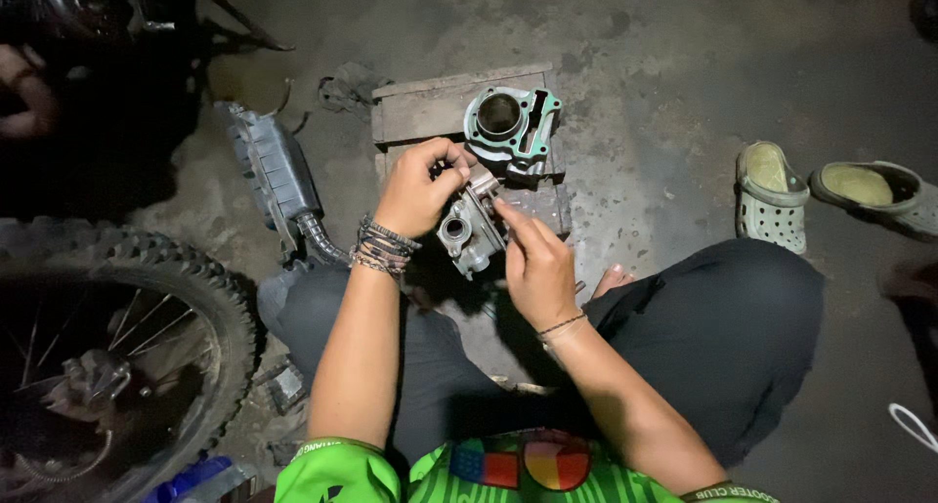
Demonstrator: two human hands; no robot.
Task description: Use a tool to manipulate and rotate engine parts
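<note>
**Two hands close on a small engine casting above a wooden block**

Here we are, looking straight down, and both hands meet over the work. The left hand (418, 192), wrist stacked with bead bracelets (383, 246), curls its fingers tight around the top of a grey metal casting (467, 231), thumb and forefinger pinched narrow on a small pale part at its upper end. That grip looks like a steadying one: the piece hangs clear of the ground, just beneath the fingertips, tilted toward the person so its round port faces up at the camera.

The right hand (535, 267) comes in from below and to the side, forefinger and thumb drawn close together, tips touching the casting's upper edge right beside the left thumb. Whether anything tiny sits between those tips, I cannot tell; it is too small and shadowed.

Just beyond the fingers, a cylinder block (510, 122) with a green gasket face rests on a worn wooden block (445, 107), bore upward, kept off the gritty concrete. Further out past the left knuckles lies a grey ribbed cover (271, 166). Well off to the left wrist's side a knobbly motorcycle tyre (186, 298) stands, and far out past the right hand, two pale clogs (772, 195) sit on the floor.
</note>
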